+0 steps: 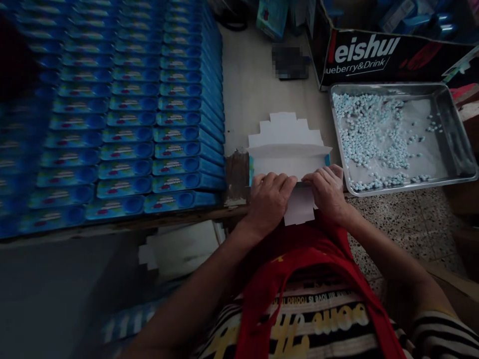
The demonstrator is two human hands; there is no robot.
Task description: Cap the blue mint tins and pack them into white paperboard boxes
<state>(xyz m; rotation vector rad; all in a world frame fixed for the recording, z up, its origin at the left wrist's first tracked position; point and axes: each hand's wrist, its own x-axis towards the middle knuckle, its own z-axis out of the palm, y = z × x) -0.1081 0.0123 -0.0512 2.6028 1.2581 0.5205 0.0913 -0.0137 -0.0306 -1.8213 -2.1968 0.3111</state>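
Observation:
A partly folded cardboard box [288, 162] lies at the table's front edge, its white inside facing up and its stepped flap spread toward the back. A bit of blue print shows at its sides. My left hand [272, 197] grips the near edge on the left, fingers curled over it. On the right, my right hand [327, 192] has its fingers closed on the same edge. A white flap hangs below the edge between my hands. My thumbs are mostly hidden.
Rows of blue packs [174, 149] fill the table's left. A metal tray [411, 188] with small pale blue pellets [368, 132] sits to the right. Behind it stands a black carton [366, 55] holding blue packs. A dark object [292, 62], blurred out, lies near the carton.

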